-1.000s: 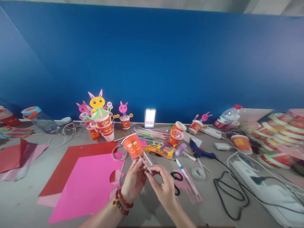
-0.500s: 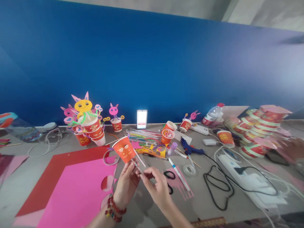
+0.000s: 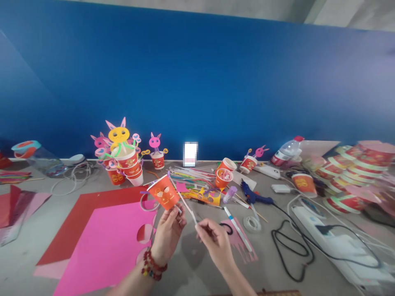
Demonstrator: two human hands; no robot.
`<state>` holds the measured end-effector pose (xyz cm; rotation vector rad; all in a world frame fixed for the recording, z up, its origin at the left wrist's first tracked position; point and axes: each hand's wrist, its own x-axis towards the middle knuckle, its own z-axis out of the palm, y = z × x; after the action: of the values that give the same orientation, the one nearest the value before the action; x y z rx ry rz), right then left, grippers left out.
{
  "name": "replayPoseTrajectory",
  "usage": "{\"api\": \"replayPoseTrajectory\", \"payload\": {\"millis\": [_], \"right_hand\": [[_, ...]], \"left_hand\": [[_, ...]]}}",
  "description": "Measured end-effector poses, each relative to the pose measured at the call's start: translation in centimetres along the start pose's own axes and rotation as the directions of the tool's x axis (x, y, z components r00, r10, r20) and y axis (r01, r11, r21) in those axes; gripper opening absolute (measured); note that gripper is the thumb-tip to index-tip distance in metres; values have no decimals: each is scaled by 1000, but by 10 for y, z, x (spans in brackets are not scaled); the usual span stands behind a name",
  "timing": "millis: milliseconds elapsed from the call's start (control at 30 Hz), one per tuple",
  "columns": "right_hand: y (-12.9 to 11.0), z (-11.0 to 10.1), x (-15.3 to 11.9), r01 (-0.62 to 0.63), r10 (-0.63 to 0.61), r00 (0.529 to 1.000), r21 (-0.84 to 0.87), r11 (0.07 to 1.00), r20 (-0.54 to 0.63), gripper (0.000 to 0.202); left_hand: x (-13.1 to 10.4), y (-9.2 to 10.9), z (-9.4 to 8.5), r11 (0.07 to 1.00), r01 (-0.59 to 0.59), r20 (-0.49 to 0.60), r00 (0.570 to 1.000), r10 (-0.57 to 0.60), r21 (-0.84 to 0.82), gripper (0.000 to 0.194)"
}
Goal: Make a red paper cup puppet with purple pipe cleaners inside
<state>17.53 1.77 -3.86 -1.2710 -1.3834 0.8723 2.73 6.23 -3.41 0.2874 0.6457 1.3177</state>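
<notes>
My left hand point(image 3: 170, 230) is closed around the lower part of an orange paper cup point(image 3: 163, 193), which is tilted with its white rim to the upper left. Purple bits show beside the cup's rim. A short white end shows at my left fingertips; what it belongs to is hidden. My right hand point(image 3: 214, 240) pinches the lower end of a thin pale strip point(image 3: 187, 205). This strip slants up along the cup's right side; whether it is attached there I cannot tell. Black-handled scissors point(image 3: 227, 228) lie partly hidden behind my right hand.
Pink sheet point(image 3: 108, 238) and red sheet point(image 3: 70, 222) lie at left. Decorated cups point(image 3: 128, 162) stand by the blue wall. Pipe cleaners point(image 3: 191, 176) lie mid-table. At right are a glue gun point(image 3: 254, 195), tape roll point(image 3: 252, 224), black cable point(image 3: 274, 246), power strip point(image 3: 327, 238) and stacked cups point(image 3: 354, 172).
My right hand has moved away from my left and now holds the pale strip's end. The cup is more tilted in my left hand. The whole view has shifted, so things appear further right.
</notes>
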Motion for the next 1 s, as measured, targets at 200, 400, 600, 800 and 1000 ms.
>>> {"api": "replayPoseTrajectory", "payload": {"millis": [200,400,600,800,1000], "right_hand": [[1,9,8,-87,106,991,212,973,-79,37],[1,31,5,-39,70,987,210,977,-143,42],[4,14,-3,71,-83,989,-99,993,-120,38],[29,-111,28,-9,-275,927,-749,663,-255,24],[65,-214,75,-142,-95,974,-880,452,-206,38]], "left_hand": [[-10,-16,-1,998,54,107,993,-57,26,21],[-12,-25,-4,995,99,103,989,-101,26,18],[-7,-20,-5,996,92,79,993,-92,2,19],[-4,-12,-6,997,73,34,997,-74,13,22],[-3,-9,-10,993,118,49,992,-117,-16,21]]}}
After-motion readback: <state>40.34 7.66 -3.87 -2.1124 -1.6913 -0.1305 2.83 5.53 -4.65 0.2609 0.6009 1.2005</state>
